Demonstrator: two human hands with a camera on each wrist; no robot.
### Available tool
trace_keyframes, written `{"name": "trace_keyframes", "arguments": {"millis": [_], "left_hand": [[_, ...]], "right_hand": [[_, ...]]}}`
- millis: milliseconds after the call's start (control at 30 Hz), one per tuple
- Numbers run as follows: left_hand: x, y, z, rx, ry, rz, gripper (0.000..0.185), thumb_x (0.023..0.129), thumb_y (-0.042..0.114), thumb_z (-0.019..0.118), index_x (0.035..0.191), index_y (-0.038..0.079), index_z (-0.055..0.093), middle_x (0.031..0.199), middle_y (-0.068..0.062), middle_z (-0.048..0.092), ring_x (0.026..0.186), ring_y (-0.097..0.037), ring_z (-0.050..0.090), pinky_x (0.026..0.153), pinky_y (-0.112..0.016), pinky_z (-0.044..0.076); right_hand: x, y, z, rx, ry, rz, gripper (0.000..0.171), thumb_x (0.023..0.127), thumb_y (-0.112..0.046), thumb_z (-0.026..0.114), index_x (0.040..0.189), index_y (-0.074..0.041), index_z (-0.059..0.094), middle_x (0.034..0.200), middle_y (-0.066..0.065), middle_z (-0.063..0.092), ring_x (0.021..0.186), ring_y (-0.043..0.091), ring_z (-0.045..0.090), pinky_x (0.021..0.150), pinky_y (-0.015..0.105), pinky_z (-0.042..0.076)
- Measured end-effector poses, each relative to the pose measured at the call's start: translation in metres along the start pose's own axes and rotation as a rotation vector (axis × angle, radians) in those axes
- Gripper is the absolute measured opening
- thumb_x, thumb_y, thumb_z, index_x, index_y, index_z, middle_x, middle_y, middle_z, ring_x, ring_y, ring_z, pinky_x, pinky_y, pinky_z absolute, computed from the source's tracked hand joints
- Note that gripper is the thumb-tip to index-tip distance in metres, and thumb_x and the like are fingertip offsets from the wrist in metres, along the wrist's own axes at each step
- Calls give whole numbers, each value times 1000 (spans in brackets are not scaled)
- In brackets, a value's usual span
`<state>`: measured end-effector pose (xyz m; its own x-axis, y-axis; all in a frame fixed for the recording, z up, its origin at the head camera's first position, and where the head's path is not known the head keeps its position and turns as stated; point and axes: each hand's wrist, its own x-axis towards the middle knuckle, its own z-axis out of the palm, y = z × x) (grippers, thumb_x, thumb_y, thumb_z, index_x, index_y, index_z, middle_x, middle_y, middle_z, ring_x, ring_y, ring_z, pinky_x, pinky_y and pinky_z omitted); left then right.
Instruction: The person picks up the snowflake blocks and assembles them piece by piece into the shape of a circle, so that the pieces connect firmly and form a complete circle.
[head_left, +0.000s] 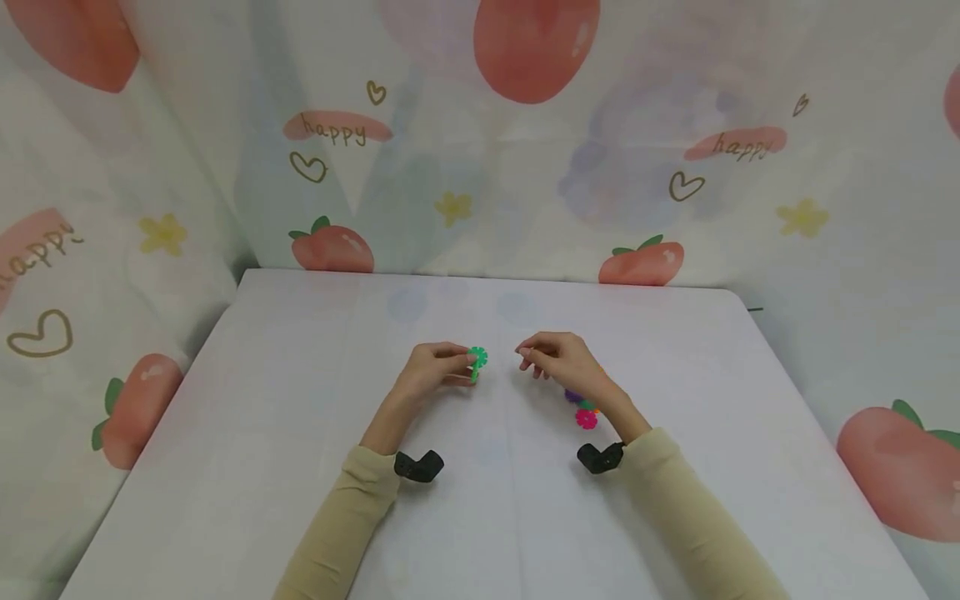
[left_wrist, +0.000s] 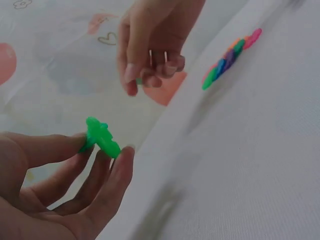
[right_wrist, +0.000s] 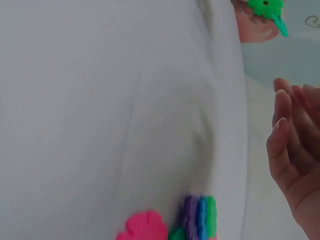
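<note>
My left hand (head_left: 433,367) pinches two notched plastic discs (head_left: 478,357), bright green, joined at an angle to each other. The left wrist view shows the green discs (left_wrist: 101,137) between the thumb and fingertips, raised off the table. A short way to the right is my right hand (head_left: 561,357), also raised, its fingers bent loosely and the thumb near the index finger. Nothing can be seen between the fingers of the right hand (right_wrist: 300,145) in its wrist view. Below the right wrist lie several more discs, among them a pink disc (head_left: 587,418) and a purple disc (head_left: 573,396).
The discs by the right wrist form a cluster, with a blue disc (right_wrist: 202,217) and a green disc (right_wrist: 212,216) standing side by side. A white cloth covers the table (head_left: 300,400). Printed fabric walls (head_left: 525,200) rise behind it and along both sides.
</note>
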<state>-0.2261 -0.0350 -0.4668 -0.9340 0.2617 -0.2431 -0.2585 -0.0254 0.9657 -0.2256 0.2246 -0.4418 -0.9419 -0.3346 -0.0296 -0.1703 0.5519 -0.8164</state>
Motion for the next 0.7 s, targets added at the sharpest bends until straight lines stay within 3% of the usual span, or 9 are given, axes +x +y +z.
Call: {"name": "trace_keyframes", "arguments": {"millis": [300,500,700], "left_hand": [[-1,0,-6,-43,-25,-27,31,96,13,73,117,-9,69,107,-18,75,86,-22,77,87,-39,63],[-3,2,-8,-90,-57,-15,29,98,12,70,118,-8,66,113,-25,73,90,-28,78,85,-40,63],[-3,2,-8,-119,-48,-5,25,99,8,68,116,-11,67,102,-13,73,86,-24,77,84,-39,64]], "right_hand": [[-20,21,-35,-220,10,47,20,100,-16,67,114,-5,75,101,9,75,89,24,66,76,29,56],[-27,38,-49,-335,26,75,20,95,-13,72,112,-3,75,101,10,71,90,24,62,70,28,55],[-24,47,-49,-401,-16,126,26,94,-15,75,114,0,73,101,13,69,93,28,60,72,32,57]]}}
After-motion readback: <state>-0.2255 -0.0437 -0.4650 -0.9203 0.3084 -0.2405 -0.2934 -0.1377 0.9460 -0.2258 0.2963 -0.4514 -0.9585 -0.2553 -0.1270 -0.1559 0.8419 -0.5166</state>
